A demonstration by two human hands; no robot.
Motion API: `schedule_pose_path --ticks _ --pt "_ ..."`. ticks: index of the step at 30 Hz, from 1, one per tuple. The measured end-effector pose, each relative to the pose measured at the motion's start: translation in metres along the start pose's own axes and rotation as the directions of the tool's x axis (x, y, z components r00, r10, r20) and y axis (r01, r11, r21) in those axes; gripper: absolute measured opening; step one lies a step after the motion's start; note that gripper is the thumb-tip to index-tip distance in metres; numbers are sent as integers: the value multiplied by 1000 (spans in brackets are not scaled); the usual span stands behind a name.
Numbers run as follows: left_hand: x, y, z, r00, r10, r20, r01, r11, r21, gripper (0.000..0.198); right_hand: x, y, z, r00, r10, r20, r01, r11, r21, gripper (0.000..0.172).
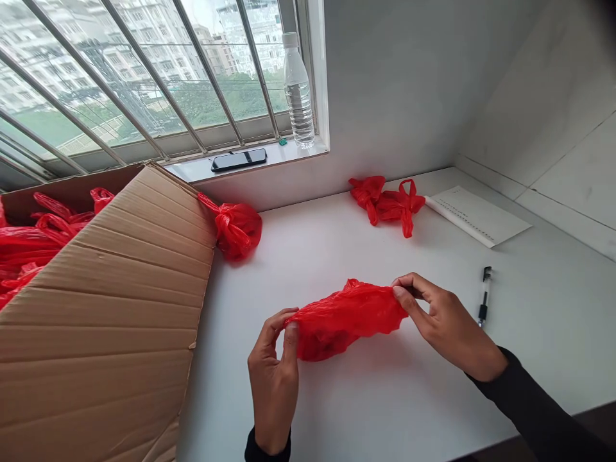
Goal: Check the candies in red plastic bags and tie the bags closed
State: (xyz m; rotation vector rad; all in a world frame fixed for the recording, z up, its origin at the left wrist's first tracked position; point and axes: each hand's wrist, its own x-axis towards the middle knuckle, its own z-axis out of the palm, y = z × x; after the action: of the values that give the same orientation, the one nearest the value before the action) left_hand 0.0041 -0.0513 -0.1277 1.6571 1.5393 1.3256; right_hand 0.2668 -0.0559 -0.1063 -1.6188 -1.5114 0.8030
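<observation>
A crumpled red plastic bag (346, 317) is stretched between both my hands just above the white table (366, 398). My left hand (274, 372) pinches its left end with thumb and fingers closed. Its right end is pinched by my right hand (445, 324). A tied red bag (238, 228) lies beside the cardboard box (110, 308). Two more knotted red bags (387, 202) lie at the back of the table.
The large open box at the left holds several red bags (33, 237). A paper sheet (476, 215) and a pen (485, 295) lie at the right. On the window sill sit a phone (239, 159) and a water bottle (298, 93). Walls close the back and right.
</observation>
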Motion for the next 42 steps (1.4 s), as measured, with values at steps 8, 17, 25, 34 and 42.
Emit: schedule_pose_path --ticks 8,17,25,34,42 --pt "-4 20 16 940 336 56 -340 918 205 28 -4 -11 8 996 -70 60 70 998 2 28" --pt "1 17 -12 954 15 -300 -23 999 -22 16 -19 -16 -8 993 114 9 -110 934 340 32" --pt "-21 53 2 892 416 -174 -349 882 317 49 -27 -27 -5 999 20 44 -30 971 238 32" --pt "-6 36 4 896 444 -3 -405 820 404 6 -35 -29 -8 998 -23 -57 39 958 283 29" --pt "-12 54 10 858 484 -169 -409 845 344 37 -36 -28 -12 998 28 -65 -5 946 324 25"
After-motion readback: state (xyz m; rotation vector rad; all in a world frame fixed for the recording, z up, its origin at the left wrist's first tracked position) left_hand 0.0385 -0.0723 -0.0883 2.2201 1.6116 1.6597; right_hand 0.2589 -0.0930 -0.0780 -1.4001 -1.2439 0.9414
